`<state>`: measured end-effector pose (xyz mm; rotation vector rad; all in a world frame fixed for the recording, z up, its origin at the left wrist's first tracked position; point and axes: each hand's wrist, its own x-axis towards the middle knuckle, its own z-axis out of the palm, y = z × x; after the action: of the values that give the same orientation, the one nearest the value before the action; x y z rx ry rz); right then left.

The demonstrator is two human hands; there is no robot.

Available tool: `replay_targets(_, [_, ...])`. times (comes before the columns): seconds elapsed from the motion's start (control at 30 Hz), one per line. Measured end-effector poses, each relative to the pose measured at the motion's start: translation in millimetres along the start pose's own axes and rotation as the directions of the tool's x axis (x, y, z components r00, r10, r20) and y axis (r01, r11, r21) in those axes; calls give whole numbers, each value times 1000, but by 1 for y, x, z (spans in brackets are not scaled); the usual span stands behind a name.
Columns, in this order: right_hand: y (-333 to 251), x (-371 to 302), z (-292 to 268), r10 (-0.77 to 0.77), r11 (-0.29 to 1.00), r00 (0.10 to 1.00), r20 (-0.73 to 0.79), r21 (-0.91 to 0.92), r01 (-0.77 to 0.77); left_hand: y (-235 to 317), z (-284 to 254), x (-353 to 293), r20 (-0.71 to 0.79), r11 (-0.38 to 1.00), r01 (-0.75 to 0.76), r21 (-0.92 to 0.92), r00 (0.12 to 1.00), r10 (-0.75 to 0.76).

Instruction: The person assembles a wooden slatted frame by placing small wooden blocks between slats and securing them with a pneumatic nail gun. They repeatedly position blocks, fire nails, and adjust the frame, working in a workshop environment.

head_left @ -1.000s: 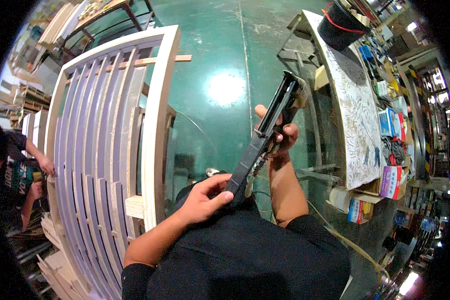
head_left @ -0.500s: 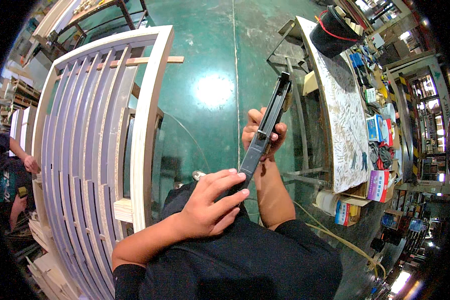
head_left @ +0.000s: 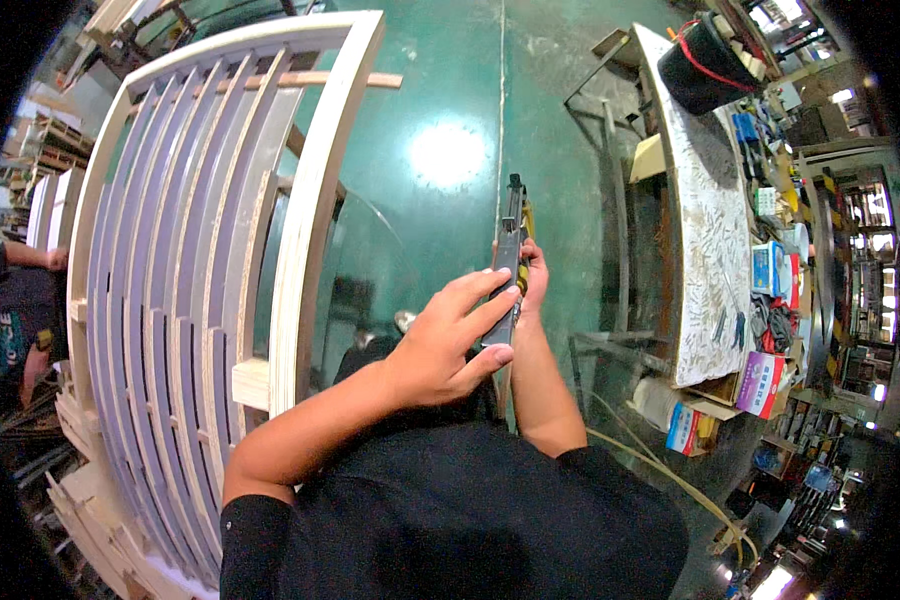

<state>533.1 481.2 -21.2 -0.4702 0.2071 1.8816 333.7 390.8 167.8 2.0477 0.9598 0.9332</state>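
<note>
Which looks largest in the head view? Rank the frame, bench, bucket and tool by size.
1. Frame
2. Bench
3. Bucket and tool, unsure: the tool is longer but narrower, partly hidden by the left hand.

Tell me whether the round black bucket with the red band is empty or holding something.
The round black bucket is holding something: pale blocky pieces show at its mouth. How full, I cannot tell.

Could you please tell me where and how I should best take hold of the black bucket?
I would take the red handle of the black bucket: it curves across the visible wall. Come from the near side, probably with the right hand once free, since the bucket stands ahead on your right. Pieces jut from its top.
</note>
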Motion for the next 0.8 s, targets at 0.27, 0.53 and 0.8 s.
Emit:
replay_targets(0.27, [-6,-13,8,271,940,953,136,176,-292,23,-4,1,-1,999,27,25,1000,-27])
replay_targets(0.53, [17,-56,75,90,968,992,87,-242,-66,-19,-19,12,-93,976,167,-138,979,-181])
replay_targets(0.8, [-11,-85,141,446,703,879,168,-674,-228,-17,29,0,-461,992,-113,-47,884,79])
